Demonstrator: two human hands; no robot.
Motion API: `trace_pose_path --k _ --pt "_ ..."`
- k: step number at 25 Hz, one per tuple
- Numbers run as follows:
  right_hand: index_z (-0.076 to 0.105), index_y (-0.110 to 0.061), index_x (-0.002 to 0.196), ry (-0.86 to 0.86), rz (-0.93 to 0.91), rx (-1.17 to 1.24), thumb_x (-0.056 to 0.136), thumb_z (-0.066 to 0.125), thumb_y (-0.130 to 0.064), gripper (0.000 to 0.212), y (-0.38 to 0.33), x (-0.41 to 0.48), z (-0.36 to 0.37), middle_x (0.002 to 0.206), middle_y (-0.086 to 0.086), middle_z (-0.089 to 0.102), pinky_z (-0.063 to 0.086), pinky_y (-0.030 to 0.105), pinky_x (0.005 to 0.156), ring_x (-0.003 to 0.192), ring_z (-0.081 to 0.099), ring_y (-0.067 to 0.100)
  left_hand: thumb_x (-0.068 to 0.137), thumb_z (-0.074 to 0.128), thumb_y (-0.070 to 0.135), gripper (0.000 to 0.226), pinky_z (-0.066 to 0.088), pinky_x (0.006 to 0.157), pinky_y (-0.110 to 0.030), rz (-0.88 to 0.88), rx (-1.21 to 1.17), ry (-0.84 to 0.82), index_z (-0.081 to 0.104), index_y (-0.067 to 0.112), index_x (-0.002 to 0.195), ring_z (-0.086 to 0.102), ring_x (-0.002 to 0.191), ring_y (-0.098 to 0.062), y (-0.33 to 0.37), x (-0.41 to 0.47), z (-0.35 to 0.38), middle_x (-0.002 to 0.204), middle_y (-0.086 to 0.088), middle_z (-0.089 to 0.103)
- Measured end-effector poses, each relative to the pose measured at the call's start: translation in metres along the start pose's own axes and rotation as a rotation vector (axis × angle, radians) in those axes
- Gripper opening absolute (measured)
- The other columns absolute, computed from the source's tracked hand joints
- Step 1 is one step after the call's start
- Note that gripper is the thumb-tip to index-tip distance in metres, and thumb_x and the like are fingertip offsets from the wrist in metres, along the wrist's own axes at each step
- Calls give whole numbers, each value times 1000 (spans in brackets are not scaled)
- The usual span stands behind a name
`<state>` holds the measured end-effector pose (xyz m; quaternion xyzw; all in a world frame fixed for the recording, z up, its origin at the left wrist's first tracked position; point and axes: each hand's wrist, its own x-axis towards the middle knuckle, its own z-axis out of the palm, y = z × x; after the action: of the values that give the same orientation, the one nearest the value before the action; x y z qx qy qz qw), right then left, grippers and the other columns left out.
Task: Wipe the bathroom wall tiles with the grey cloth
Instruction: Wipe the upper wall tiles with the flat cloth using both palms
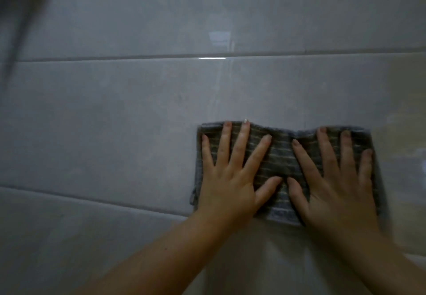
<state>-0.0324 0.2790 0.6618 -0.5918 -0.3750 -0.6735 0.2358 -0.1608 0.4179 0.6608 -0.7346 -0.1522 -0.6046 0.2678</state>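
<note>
A grey cloth [282,156] with pale stripes lies flat against the glossy grey wall tiles [115,121], low and right of centre. My left hand [228,179] presses on the cloth's left half with straight, spread fingers. Beside it, my right hand [334,184] presses the right half the same way. The two thumbs nearly meet in the middle of the cloth. The cloth's lower edge crosses a grout line. Much of the cloth is hidden under the hands.
Large horizontal tiles fill the whole view, divided by grout lines [138,57]. Light glints on the tile surface above the cloth. A dark blurred shape [20,6] hangs at the top left corner.
</note>
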Motion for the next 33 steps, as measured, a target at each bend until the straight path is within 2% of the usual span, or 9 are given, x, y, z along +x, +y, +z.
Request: trace_pose_path --k 5,10,14,18,22,24,26,30,33 --pt "32 -21 146 -85 -103 24 88 35 -48 64 -10 -45 -7 157 20 24 7 66 114 144 16 47 97 29 65 67 12 116 -68 21 46 -171 22 33 156 1 153 -32 15 -53 -7 166 -5 9" --pt "33 -19 148 -225 -71 1 97 12 -55 66 -17 -66 -16 158 19 22 8 64 115 145 14 45 95 22 69 72 -8 118 -62 -26 45 -369 -2 39 155 -21 150 -26 18 -58 -31 165 -1 -16" --pt "46 -20 143 -351 1 -40 86 29 -50 67 -43 -72 -30 154 18 30 15 62 110 141 21 43 95 22 71 73 -14 119 -57 -17 -15 -592 -16 43 152 -35 144 -23 9 -67 -56 159 5 -34" --pt "37 -28 147 -384 61 -25 89 27 -52 64 -58 -77 -37 158 14 25 9 57 111 144 12 38 96 21 69 72 -9 120 -57 25 -10 -705 -16 43 152 -35 144 -24 -7 -78 -72 159 4 -34" --pt "4 -36 152 -368 137 29 91 12 -64 67 -42 -61 -34 163 7 0 -11 53 114 147 -13 31 95 15 69 70 -8 120 -59 63 63 -580 -18 43 150 -31 145 -27 -6 -57 -59 160 1 -30" --pt "10 -34 153 -303 160 -32 92 16 -65 68 -21 -42 -28 162 11 6 -7 55 114 147 -6 36 94 14 68 68 3 119 -62 105 81 -375 3 39 155 -9 151 -31 2 -37 -41 167 -6 1" --pt "15 -32 153 -276 155 -61 93 19 -64 69 12 -22 -24 162 12 10 -3 57 114 147 0 40 94 16 69 70 10 116 -62 104 55 -296 22 34 154 9 150 -34 15 -11 -25 164 -9 20" --pt "21 -30 153 -192 116 -60 96 15 -63 67 56 -28 -25 161 13 13 6 65 114 147 5 42 96 14 69 70 5 116 -61 65 -9 -198 27 32 155 13 151 -37 54 6 -8 165 -10 18" --pt "29 -29 150 -125 86 -37 95 24 -59 63 44 -40 -20 160 14 20 10 66 112 145 13 45 97 18 68 68 12 114 -64 193 -2 -153 29 33 154 15 151 -36 52 -7 -4 164 -9 22"
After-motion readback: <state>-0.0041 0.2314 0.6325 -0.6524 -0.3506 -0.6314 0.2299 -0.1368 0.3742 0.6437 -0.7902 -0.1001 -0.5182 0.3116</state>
